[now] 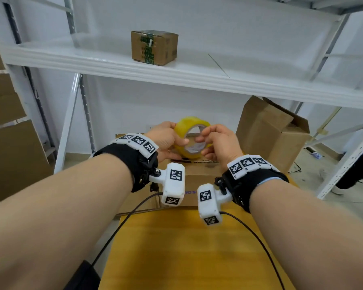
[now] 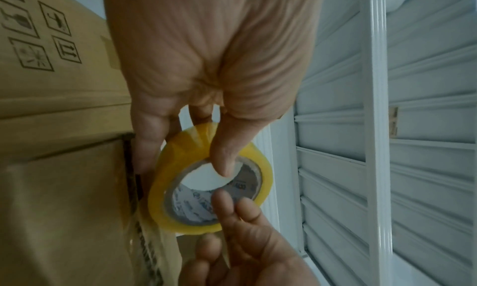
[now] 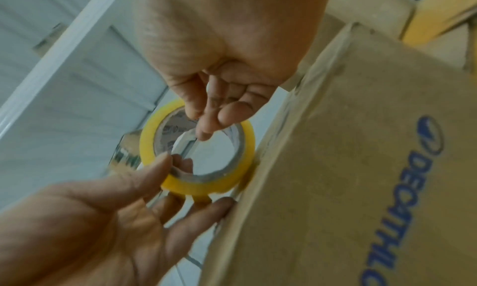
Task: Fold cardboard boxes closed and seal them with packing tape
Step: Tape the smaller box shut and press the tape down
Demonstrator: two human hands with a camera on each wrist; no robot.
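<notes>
Above a brown cardboard box (image 1: 197, 178) with blue lettering, both my hands hold a yellow roll of packing tape (image 1: 192, 139) upright. My left hand (image 1: 176, 139) grips the roll's left side. In the left wrist view its thumb lies on the core's edge and its fingers lie behind the tape roll (image 2: 165, 188). My right hand (image 1: 205, 143) has curled fingers on the right rim. In the right wrist view the right hand (image 3: 216, 125) puts its index fingertip inside the core of the tape roll (image 3: 196, 184). A clear strip of tape (image 2: 152, 239) runs from the roll along the box (image 2: 64, 188).
The box stands at the far end of a yellow table (image 1: 187, 248). A small taped box (image 1: 154, 48) sits on the white shelf (image 1: 197, 74) above. An open cardboard box (image 1: 270, 130) stands to the right, flat cardboard (image 1: 8, 153) leans at the left. Black cables cross the table.
</notes>
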